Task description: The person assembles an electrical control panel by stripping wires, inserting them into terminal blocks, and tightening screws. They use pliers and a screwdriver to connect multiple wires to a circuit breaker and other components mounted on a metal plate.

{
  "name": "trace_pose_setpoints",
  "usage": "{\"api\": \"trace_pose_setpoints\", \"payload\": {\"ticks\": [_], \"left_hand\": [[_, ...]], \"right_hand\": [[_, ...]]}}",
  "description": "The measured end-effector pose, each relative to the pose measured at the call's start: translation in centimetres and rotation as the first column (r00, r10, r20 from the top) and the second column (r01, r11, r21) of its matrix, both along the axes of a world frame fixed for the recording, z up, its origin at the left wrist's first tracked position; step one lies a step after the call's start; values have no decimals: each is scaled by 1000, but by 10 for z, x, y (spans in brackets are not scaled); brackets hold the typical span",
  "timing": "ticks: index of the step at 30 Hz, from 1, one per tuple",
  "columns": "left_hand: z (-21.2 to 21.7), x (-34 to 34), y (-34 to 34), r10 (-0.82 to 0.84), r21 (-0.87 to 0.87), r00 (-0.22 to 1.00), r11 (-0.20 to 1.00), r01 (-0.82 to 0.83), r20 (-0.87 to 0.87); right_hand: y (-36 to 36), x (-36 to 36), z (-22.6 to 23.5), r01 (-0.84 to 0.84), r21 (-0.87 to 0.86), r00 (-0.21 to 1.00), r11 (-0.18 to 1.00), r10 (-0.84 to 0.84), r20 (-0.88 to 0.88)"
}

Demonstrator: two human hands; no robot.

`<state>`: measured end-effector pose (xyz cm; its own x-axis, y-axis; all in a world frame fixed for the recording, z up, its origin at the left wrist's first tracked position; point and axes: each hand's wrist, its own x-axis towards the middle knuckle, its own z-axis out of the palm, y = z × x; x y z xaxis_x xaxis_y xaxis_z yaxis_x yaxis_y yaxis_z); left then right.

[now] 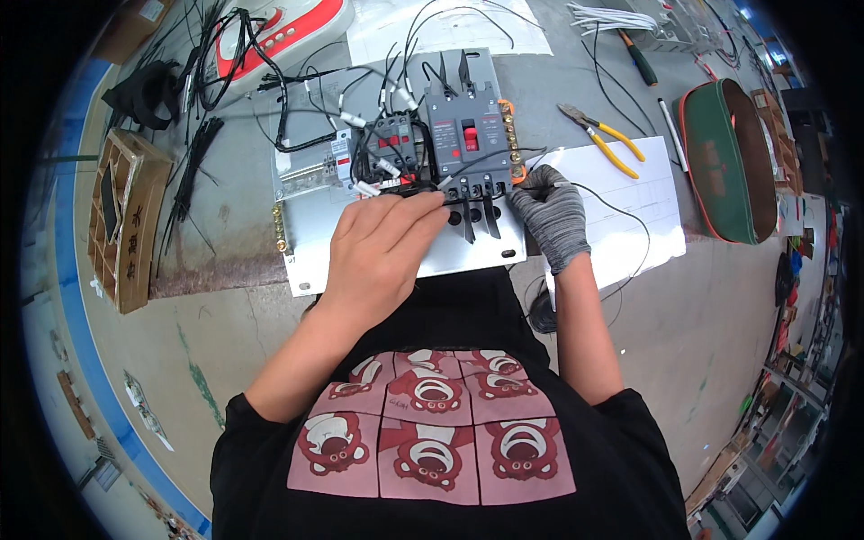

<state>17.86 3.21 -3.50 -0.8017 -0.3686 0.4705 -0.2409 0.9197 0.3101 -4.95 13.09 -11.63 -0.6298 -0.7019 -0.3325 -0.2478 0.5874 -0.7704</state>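
Note:
A metal mounting plate (315, 270) carries a grey circuit breaker (467, 135) with a red switch and a smaller contactor (392, 144) beside it. My bare left hand (382, 247) reaches over the plate's near edge. Its fingers are pressed together, with their tips at the black wires below the contactor; the thumb is hidden. My right hand (551, 216), in a grey knit glove, is closed in a pinch just right of the breaker. A thin black wire (641, 225) comes out from it and loops over the paper. Several wires carry white sleeves (353, 119).
Yellow-handled pliers (601, 139) lie on a paper sheet (652, 193) at the right, near a green bag (720, 162) and a screwdriver (638, 58). A wooden divided box (130, 220) stands at the left edge, with black cable ties (191, 171) beside it. A red and white device (288, 31) sits behind.

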Motion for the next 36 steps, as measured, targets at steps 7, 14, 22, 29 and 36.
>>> {"api": "trace_pose_setpoints", "payload": {"ticks": [7, 14, 22, 29, 36], "left_hand": [[-1, 5, 2, -20, 77, 998, 997, 24, -51], [-4, 23, 12, -74, 139, 988, 986, 93, -137], [11, 65, 8, -162, 69, 955, 980, 184, -250], [5, 147, -37, 299, 195, 875, 951, -240, -381], [14, 216, -138, 674, 373, 696, 729, -573, -248]], "right_hand": [[-1, -3, 12, -16, 53, 1000, 998, 15, 16], [-2, 1, 27, -89, 42, 992, 995, 92, -82], [17, -35, -25, -96, -178, 993, 979, 107, 55], [12, -44, -39, -114, -200, 987, 973, 134, 88], [13, -45, -29, -142, -198, 989, 970, 147, 10]]}}
